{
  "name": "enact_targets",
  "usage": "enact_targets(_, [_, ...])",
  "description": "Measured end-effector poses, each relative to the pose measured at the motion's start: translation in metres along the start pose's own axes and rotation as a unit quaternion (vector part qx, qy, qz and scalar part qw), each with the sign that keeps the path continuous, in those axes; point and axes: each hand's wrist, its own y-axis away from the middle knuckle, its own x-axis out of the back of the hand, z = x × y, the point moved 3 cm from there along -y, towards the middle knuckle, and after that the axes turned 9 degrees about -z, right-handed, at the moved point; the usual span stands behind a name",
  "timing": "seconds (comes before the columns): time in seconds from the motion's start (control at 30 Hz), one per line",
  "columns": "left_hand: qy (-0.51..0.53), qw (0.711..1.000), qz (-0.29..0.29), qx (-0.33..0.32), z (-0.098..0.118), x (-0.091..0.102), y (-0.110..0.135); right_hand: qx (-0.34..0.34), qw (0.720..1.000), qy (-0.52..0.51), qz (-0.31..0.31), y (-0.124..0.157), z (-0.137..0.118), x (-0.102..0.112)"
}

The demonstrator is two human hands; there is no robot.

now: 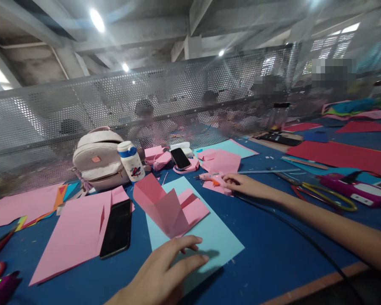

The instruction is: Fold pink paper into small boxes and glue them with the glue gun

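My left hand point(168, 267) is open, its fingers apart and slightly bent, over the lower part of a light blue sheet of paper point(222, 241). Just beyond its fingertips, a folded pink paper piece point(168, 207) with raised flaps rests on that sheet. My right hand point(236, 184) has its fingers closed round the back of a pink glue gun point(209, 178), which lies low over the table with its nozzle pointing left. A long translucent glue stick point(269, 171) sticks out behind the gun, and a black cord point(292, 222) trails from it under my forearm.
Left of the blue sheet lie a black phone point(117, 228) and pink paper point(73, 237). A backpack point(98, 161), a bottle point(131, 163) and another phone point(180, 158) stand or lie behind. Scissors point(330, 197) and a purple device point(355, 190) are right. A perforated metal screen point(174, 97) runs behind.
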Motion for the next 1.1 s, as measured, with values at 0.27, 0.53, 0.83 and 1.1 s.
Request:
enact_targets(0.27, [0.014, 0.968, 0.236, 0.088, -0.004, 0.034, 0.008, -0.005, 0.999, 0.041, 0.019, 0.010, -0.006, 0.005])
enact_targets(0.53, [0.175, 0.873, 0.357, 0.284, -0.069, 0.043, 0.017, 0.074, 0.992, 0.095, 0.036, 0.029, -0.064, -0.009])
enact_targets(0.83, [0.288, 0.852, 0.277, 0.338, -0.082, -0.004, -0.006, 0.269, 0.944, 0.166, -0.092, 0.022, -0.119, -0.082])
enact_targets(1.1, [0.294, 0.835, 0.318, 0.340, -0.094, 0.022, -0.034, 0.246, 0.968, 0.030, -0.049, -0.018, -0.138, -0.078])
